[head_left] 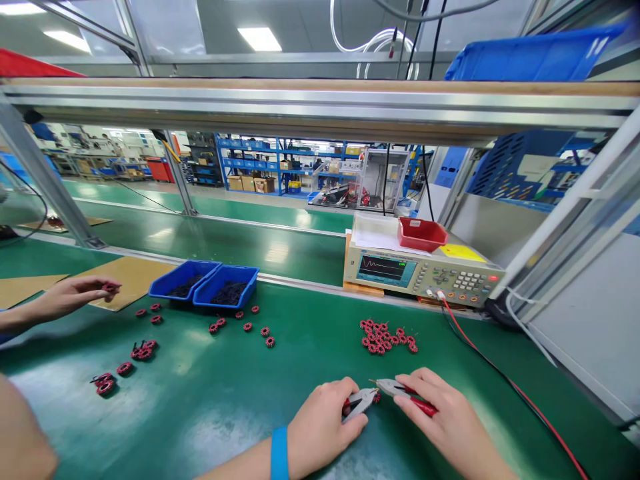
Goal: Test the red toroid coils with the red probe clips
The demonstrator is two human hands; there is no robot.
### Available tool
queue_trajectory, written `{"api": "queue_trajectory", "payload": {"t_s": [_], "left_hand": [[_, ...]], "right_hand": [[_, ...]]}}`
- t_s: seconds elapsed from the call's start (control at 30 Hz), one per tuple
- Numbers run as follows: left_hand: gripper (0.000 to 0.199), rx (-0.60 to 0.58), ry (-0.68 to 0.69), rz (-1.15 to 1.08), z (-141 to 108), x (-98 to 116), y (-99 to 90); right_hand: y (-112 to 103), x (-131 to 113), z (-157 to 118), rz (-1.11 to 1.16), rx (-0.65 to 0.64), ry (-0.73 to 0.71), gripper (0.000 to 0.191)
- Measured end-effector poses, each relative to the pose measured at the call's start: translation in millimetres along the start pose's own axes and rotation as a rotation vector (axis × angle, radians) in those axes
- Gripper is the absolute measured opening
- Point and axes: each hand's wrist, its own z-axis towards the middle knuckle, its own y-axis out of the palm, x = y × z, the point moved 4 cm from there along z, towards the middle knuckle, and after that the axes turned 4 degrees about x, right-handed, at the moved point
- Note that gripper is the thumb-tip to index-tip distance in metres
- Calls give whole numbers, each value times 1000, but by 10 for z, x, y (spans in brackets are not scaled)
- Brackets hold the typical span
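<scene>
My left hand (320, 423), with a blue band at the wrist, is closed around silver-jawed pliers (361, 403). My right hand (445, 417) grips a second pair of pliers (393, 387) with red handles. The two tool tips nearly meet over the green bench. Between them a small red-and-black wound ring coil (377, 398) is mostly covered by the left jaws. A thin copper-coloured wire end shows at the tips. Just beyond my hands lies a cluster of similar ring coils (380, 337).
A co-worker's hand (75, 295) holds a ring coil at the left. Loose coils (145, 352) lie scattered there. Two blue bins (240, 273) hold dark parts. A bench tester (415, 273) stands at the back right, with red and black leads (500, 370) trailing rightward.
</scene>
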Motion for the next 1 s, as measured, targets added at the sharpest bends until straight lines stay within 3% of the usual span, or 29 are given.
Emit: {"api": "queue_trajectory", "payload": {"t_s": [0.23, 0.47, 0.7, 1.0], "left_hand": [[9, -7, 0, -11, 7, 6, -5], [9, -21, -21, -30, 4, 22, -23], [9, -15, -15, -27, 7, 29, -30], [11, -21, -17, -17, 1, 20, -25]], "right_hand": [[2, -14, 8, 18, -6, 23, 35], [-171, 100, -2, 22, 77, 30, 31], [-191, 152, 10, 20, -4, 55, 30], [-127, 125, 17, 15, -10, 70, 31]]}}
